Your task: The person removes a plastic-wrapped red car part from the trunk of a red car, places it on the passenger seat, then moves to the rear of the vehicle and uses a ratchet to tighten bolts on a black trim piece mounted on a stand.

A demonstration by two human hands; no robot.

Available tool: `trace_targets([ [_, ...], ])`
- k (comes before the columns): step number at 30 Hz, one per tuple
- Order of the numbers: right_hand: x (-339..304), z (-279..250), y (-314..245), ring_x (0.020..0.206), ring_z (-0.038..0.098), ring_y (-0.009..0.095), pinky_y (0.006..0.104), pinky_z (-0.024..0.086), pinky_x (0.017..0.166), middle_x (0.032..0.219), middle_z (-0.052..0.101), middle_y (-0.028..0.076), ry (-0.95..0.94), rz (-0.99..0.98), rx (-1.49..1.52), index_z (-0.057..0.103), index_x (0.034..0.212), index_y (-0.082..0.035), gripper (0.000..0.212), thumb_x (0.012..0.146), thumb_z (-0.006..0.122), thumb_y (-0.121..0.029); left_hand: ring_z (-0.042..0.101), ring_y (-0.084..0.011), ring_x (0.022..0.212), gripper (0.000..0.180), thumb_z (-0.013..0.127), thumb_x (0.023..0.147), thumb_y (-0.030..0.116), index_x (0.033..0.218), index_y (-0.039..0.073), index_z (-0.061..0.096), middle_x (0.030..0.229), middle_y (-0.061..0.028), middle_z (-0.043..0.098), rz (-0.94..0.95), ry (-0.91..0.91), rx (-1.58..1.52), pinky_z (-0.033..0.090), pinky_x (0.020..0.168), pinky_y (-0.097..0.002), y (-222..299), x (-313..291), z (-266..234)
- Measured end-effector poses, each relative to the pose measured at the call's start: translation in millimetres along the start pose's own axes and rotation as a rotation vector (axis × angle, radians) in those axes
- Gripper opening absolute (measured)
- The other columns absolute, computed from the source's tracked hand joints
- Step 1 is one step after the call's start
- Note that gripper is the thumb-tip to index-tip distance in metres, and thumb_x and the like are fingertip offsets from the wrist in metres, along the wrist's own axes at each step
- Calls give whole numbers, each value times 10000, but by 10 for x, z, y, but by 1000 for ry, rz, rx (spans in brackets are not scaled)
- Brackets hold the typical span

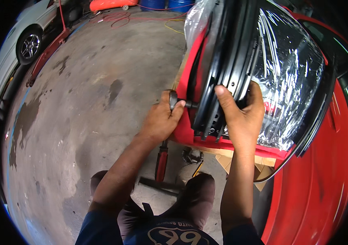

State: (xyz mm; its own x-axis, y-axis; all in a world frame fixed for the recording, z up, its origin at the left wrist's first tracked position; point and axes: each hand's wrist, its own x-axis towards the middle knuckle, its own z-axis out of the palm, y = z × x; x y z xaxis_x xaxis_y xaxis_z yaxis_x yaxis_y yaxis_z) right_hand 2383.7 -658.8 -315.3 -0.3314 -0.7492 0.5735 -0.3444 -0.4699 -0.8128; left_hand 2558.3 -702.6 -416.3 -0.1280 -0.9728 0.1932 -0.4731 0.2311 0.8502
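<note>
The black frame (227, 61) of a red car door (190, 81) stands just in front of us, upright on its edge, and its long axis runs from our hands up and away toward the top of the view, with a small lean to the right. Our right hand (241, 112) is the nearer one to this frame: its fingers are closed around the lower part of the black channel, with the thumb on the left face, and the rest of the fingers go behind, where we cannot see them. Our left hand (161, 118) is just beside it, to the left, and it is curled shut on a small black tool handle (174, 100), whose shaft points to the right and touches the door edge near the frame. So both hands meet the door at its lower end, one from each side. Below them we see our knees, a red-handled tool (161, 161) on the concrete floor (88, 102), and some cardboard (259, 165) under the door. Behind the frame a clear plastic sheet (288, 73) covers the door. Further away, a white car (27, 36) stands at the upper left.
</note>
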Motion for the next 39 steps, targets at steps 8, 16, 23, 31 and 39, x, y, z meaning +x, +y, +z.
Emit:
trace_targets([
  [8, -398, -54, 115, 1106, 535, 297, 427, 396, 1025, 1239, 541, 190, 271, -389, -399, 488, 1353, 54, 574, 881, 774, -109, 685, -510, 973, 581, 562, 1028, 440, 1366, -17, 443, 976, -321, 702, 90, -57, -77, 530, 863, -536, 13, 108, -83],
  [16, -2031, 415, 582, 980, 631, 215, 332, 505, 876, 1110, 616, 128, -341, 387, 71, 522, 1289, -9, 472, 918, 743, -199, 698, -467, 959, 540, 593, 1018, 440, 1267, -31, 503, 953, -285, 709, -46, -19, -52, 540, 849, -501, 72, 119, -23],
  [23, -1921, 661, 689, 521, 532, 153, 298, 420, 467, 737, 563, 18, -371, 1234, 796, 567, 1052, -118, 398, 1009, 620, -510, 690, -324, 873, 475, 621, 1015, 463, 1115, 3, 557, 904, -213, 691, -7, -5, -100, 529, 809, -423, 46, 169, -35],
  [31, -1838, 675, 334, 470, 445, 132, 292, 348, 437, 669, 503, -7, -296, 1311, 745, 521, 949, -184, 421, 995, 607, -594, 712, -446, 993, 543, 630, 992, 472, 1190, -28, 554, 963, -281, 716, -127, -44, -99, 545, 874, -473, 110, 145, -50],
  [39, -1391, 290, -286, 596, 491, 147, 335, 399, 605, 772, 524, -13, -424, 1555, 1346, 571, 1060, -178, 372, 1029, 569, -548, 599, -174, 699, 618, 615, 982, 583, 1270, 39, 570, 862, -109, 620, -330, -174, -351, 509, 633, -348, 276, 129, -185],
])
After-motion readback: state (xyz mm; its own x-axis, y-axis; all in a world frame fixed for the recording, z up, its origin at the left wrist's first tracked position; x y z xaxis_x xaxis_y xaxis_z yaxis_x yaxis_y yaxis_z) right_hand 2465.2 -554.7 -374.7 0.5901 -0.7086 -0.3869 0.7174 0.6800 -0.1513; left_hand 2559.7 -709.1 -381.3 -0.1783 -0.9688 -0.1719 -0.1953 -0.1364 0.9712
